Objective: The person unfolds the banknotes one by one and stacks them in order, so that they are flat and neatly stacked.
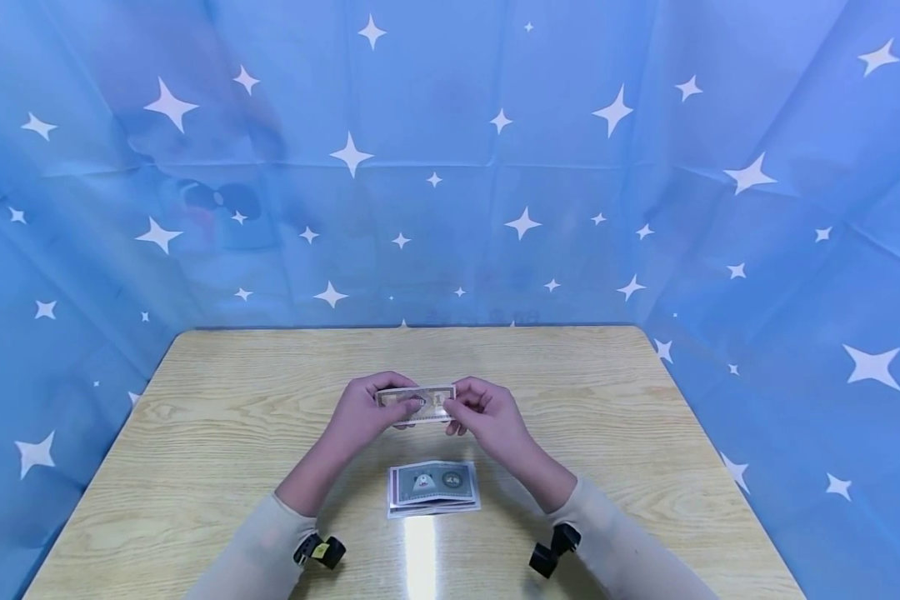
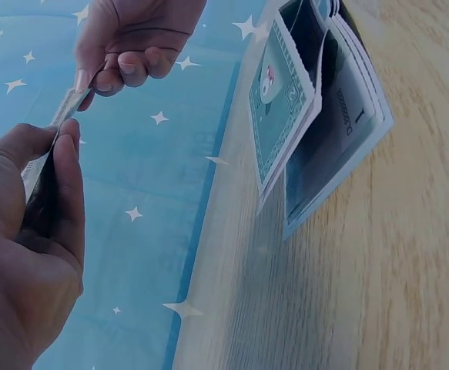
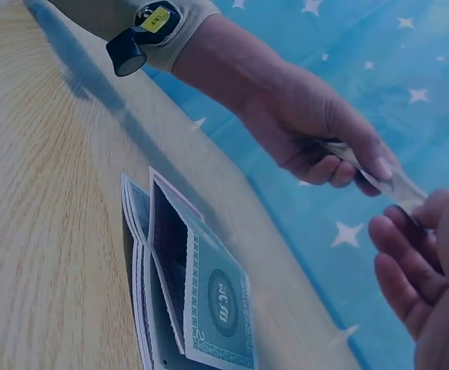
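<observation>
A play-money banknote (image 1: 432,395) with a 1 printed on it is held up above the table between both hands. At its left end, my left hand (image 1: 362,417) pinches it with the thumb on the face and fingers behind. My right hand (image 1: 497,423) pinches the right end in the same way. Nearer to me lies a pile of play-money banknotes (image 1: 437,484), with a green one on top. In the left wrist view the top notes (image 2: 286,116) of this pile are bent and lifted off the ones below.
The wooden table (image 1: 232,433) carries the pile near its front middle, with a bright light reflection beside it. A blue curtain (image 1: 450,200) with white stars hangs behind the table and along both sides. Small black cameras (image 1: 320,551) sit on both wrists.
</observation>
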Demonstrator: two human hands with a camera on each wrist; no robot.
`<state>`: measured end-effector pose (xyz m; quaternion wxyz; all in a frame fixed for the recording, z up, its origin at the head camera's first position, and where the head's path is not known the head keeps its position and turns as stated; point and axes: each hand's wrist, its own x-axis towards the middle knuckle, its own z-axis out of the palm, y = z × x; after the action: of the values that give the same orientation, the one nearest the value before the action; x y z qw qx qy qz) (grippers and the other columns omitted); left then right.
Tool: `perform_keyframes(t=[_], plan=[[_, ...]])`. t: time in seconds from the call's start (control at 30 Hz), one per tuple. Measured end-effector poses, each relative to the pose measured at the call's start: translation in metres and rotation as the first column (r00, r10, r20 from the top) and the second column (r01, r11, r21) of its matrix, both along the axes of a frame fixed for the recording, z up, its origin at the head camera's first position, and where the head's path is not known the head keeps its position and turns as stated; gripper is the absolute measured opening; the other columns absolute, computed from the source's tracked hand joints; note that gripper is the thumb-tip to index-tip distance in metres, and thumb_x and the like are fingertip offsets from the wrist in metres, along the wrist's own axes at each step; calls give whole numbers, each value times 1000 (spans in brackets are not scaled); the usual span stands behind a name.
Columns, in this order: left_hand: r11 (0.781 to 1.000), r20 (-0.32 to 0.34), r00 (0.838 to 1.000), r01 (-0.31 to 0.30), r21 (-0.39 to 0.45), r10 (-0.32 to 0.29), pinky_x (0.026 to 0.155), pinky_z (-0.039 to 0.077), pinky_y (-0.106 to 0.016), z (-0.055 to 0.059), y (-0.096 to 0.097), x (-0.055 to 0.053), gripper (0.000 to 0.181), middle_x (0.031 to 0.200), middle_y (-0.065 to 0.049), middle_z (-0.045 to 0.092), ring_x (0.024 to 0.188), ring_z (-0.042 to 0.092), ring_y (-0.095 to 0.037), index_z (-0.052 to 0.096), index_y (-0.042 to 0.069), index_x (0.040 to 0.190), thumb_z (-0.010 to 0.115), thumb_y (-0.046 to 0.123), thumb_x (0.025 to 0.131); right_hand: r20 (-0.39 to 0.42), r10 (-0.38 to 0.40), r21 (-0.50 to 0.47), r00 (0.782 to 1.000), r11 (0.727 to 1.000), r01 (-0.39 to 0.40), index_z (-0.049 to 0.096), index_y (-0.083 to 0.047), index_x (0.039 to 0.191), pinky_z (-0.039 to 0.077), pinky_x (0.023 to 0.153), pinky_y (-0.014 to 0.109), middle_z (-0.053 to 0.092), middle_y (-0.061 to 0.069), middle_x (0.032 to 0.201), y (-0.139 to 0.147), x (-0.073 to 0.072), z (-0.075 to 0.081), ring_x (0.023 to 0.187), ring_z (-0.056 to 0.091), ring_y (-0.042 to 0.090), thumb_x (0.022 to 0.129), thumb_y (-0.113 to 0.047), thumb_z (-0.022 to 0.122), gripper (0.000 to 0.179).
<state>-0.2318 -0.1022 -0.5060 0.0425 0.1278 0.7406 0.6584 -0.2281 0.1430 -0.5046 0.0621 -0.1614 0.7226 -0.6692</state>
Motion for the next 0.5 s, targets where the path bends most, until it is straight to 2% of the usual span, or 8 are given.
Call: perform_keyframes(t=[0.2, 0.33, 0.5], plan=[[999, 14, 999, 36, -5, -36, 75, 68, -48, -1, 1, 1, 16, 109, -11, 77, 82, 77, -26, 81, 8, 113, 84, 9, 98, -19, 15, 3, 1000, 1000, -14, 71, 6, 115, 61, 67, 29, 78, 26, 94, 2, 0, -2, 71, 75, 17, 105, 1, 72, 11], [999, 26, 999, 48, -3, -48, 78, 67, -54, -3, 2, 1, 15, 110, -11, 77, 81, 79, -28, 81, 7, 113, 84, 8, 98, -32, 21, 6, 999, 1000, -21, 74, 5, 121, 63, 69, 29, 80, 16, 92, 2, -1, -2, 72, 75, 17, 104, -1, 74, 18], [999, 15, 999, 49, -10, -49, 77, 67, -51, -4, 2, 2, 16, 110, -11, 77, 81, 79, -29, 81, 7, 114, 83, 7, 98, -11, 9, -12, 1000, 1000, -9, 76, 5, 120, 65, 69, 31, 80, 10, 89, 0, 0, -1, 71, 76, 19, 103, -1, 75, 17]])
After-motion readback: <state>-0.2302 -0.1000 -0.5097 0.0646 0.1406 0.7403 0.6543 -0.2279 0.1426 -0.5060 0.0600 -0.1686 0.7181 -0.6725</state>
